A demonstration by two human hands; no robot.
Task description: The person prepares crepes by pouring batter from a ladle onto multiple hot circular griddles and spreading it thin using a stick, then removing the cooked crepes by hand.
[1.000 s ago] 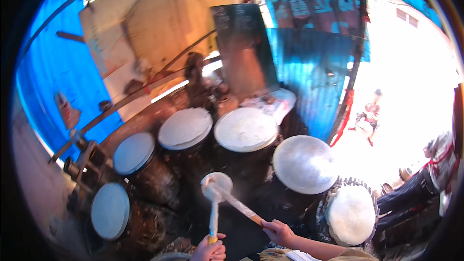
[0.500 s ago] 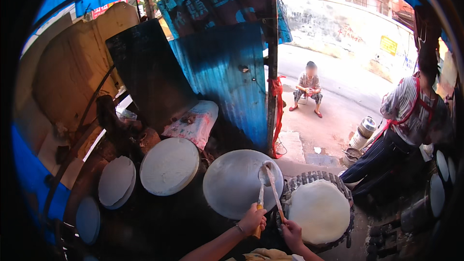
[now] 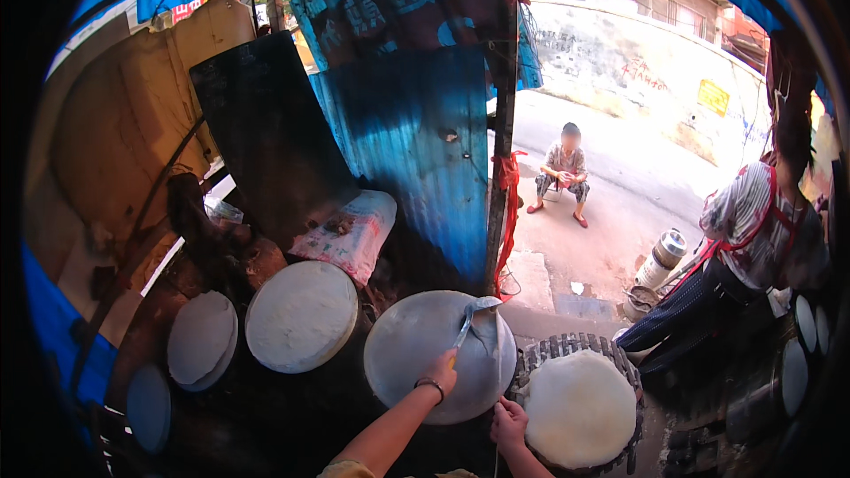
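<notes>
My left hand (image 3: 438,376) is closed round the yellow handle of a metal ladle (image 3: 467,323). The ladle's bowl is over the far right rim of a wide, round grey metal pan (image 3: 403,345). My right hand (image 3: 507,423) is closed on a thin stick (image 3: 498,358), which stands nearly upright along the pan's right side; its far end is hard to make out. To the right of that hand, a round sheet of pale dough (image 3: 580,407) lies on a round slatted rack (image 3: 624,358).
Left of the pan stand a white-topped round tray (image 3: 301,319) and smaller round trays (image 3: 202,341). A pinkish sack (image 3: 345,235) lies behind them. A dark post (image 3: 502,124) rises beyond the pan. One person (image 3: 567,173) sits outside; another (image 3: 753,230) stands at right.
My left hand has moved forward and left, lifting the ladle's bowl toward the pan's far right rim. The stick, earlier leaning against the ladle, has swung upright with my right hand shifting slightly left.
</notes>
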